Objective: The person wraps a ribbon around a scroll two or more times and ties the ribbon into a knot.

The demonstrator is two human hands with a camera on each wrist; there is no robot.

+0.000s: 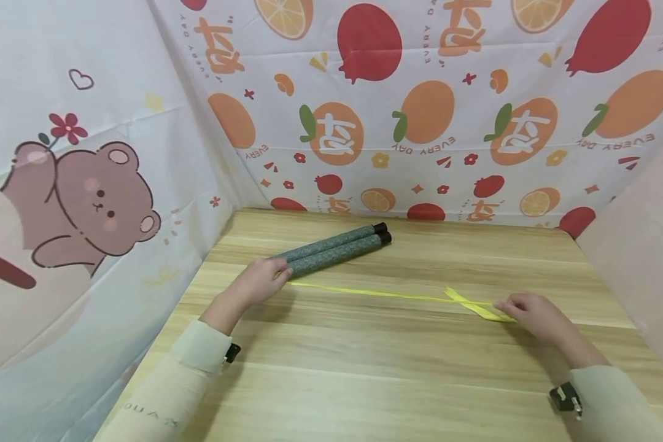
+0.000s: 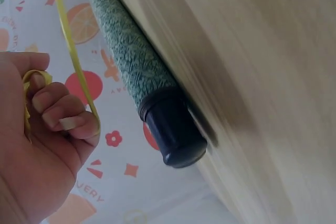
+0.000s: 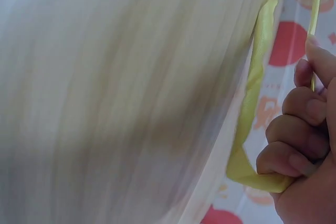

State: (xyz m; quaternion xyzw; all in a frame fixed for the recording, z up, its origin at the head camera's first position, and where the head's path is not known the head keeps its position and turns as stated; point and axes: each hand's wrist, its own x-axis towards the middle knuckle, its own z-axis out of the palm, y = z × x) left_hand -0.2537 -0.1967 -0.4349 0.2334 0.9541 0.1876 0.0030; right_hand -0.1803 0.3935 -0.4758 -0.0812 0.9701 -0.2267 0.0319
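Observation:
A yellow ribbon (image 1: 376, 293) stretches nearly straight between both hands over the table. My left hand (image 1: 259, 279) grips one end; in the left wrist view the ribbon (image 2: 73, 51) runs out past the little finger, with a loop around the index finger. My right hand (image 1: 536, 313) pinches the ribbon between thumb and index finger, the other fingers curled. From that fist a wider loose tail (image 3: 252, 87) hangs down and folds toward the table. Two green patterned rods (image 1: 331, 250) with black end caps (image 1: 385, 237) lie side by side, their near ends beside my left hand.
The wooden table (image 1: 353, 380) meets a fruit-printed cloth (image 1: 420, 55) at its back. A bear-printed cloth (image 1: 105, 202) borders the left side, a pale one (image 1: 646, 233) the right. Small black devices sit at both wrists.

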